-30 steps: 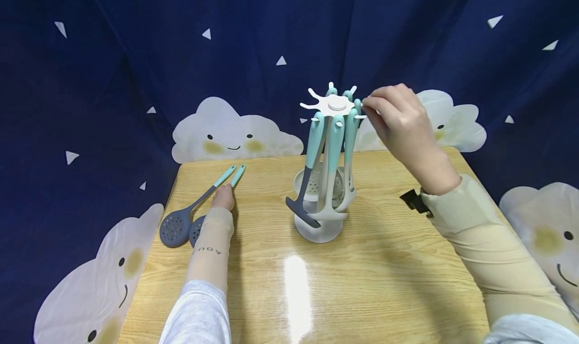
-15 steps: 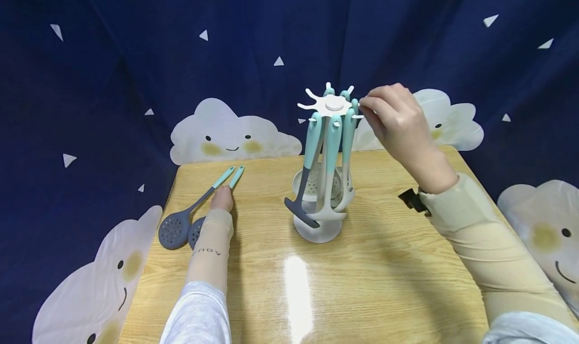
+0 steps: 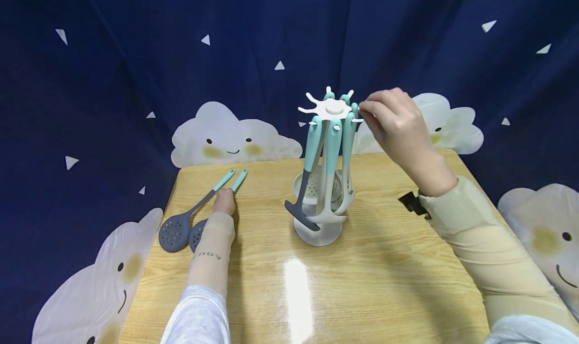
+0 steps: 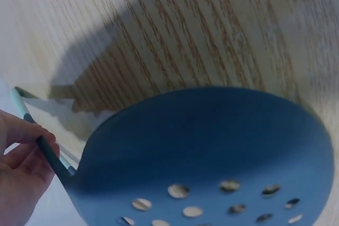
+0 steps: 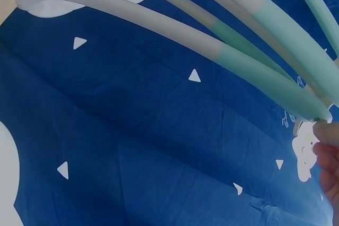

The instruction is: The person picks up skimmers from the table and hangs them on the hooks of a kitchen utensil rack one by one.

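My left hand pinches the shaft of a dark grey skimmer with a mint handle, over the tabletop. A second dark grey skimmer lies just left of it. My right hand is raised beside the white rotating utensil rack; thumb and fingers pinch a hook tip at its right, against the top of a mint handle. In the right wrist view, the thumb meets the end of a mint-and-grey handle. Several utensils hang from the rack, including a dark turner and a pale one.
The rack's round white base stands on the wooden table. Bare hooks point left. A dark blue curtain with white clouds hangs behind the table.
The whole head view has shifted slightly. Both hands keep their places at the skimmer and the rack; the utensils hang as before.
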`<action>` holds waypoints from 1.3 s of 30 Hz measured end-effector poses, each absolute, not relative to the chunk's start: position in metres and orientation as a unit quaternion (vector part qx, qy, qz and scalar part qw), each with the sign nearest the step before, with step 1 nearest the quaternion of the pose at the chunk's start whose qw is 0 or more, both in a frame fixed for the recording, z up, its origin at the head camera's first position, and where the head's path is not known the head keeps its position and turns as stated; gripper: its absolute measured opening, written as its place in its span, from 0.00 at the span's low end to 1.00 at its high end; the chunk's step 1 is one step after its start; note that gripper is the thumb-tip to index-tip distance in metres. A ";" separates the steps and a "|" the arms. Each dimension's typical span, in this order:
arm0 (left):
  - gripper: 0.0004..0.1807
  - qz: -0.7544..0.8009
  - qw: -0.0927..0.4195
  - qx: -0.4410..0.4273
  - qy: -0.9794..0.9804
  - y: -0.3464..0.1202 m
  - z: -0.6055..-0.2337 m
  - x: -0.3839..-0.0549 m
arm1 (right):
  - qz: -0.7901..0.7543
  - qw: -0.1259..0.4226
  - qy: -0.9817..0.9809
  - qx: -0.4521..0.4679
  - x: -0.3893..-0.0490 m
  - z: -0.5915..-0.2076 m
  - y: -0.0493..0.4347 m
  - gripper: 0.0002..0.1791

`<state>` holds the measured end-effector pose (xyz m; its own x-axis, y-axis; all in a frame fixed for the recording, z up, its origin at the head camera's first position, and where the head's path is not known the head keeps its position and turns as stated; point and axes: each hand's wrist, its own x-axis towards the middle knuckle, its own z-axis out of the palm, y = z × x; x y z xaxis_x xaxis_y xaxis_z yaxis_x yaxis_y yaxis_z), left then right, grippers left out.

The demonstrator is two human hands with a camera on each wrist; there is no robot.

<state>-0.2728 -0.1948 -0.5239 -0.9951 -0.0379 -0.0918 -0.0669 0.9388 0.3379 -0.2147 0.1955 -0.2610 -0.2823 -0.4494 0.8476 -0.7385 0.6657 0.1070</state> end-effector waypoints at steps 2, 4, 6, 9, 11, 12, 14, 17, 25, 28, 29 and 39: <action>0.11 0.169 0.044 -0.020 0.984 -0.196 -0.526 -0.275 | 0.155 0.464 -0.785 0.379 -0.215 -0.261 0.195 0.04; 0.11 0.167 0.048 -0.016 0.985 -0.197 -0.528 -0.276 | 0.156 0.466 -0.784 0.379 -0.214 -0.261 0.195 0.04; 0.11 0.166 0.055 -0.010 0.985 -0.196 -0.526 -0.276 | 0.153 0.464 -0.786 0.379 -0.214 -0.261 0.196 0.04; 0.12 0.164 0.069 -0.004 0.984 -0.194 -0.523 -0.275 | 0.150 0.462 -0.788 0.379 -0.214 -0.261 0.196 0.03; 0.12 0.163 0.080 -0.001 0.983 -0.193 -0.520 -0.277 | 0.148 0.460 -0.789 0.380 -0.214 -0.261 0.196 0.03; 0.13 0.163 0.088 0.000 0.983 -0.192 -0.518 -0.278 | 0.148 0.460 -0.789 0.380 -0.215 -0.260 0.196 0.03; 0.14 0.167 0.105 -0.003 0.980 -0.192 -0.518 -0.284 | 0.149 0.460 -0.788 0.381 -0.215 -0.260 0.196 0.03; 0.14 0.160 0.103 0.016 0.982 -0.195 -0.532 -0.299 | 0.151 0.460 -0.787 0.382 -0.214 -0.260 0.196 0.03; 0.09 0.145 0.044 0.081 0.985 -0.202 -0.558 -0.325 | 0.152 0.466 -0.782 0.384 -0.214 -0.261 0.196 0.04; 0.11 0.155 0.042 0.084 0.983 -0.186 -0.517 -0.301 | 0.155 0.471 -0.778 0.385 -0.215 -0.262 0.195 0.04; 0.11 0.159 0.032 0.089 0.983 -0.182 -0.508 -0.295 | 0.156 0.472 -0.778 0.385 -0.215 -0.262 0.195 0.04; 0.13 0.203 -0.012 0.107 0.973 -0.164 -0.470 -0.277 | 0.158 0.471 -0.776 0.388 -0.214 -0.262 0.196 0.05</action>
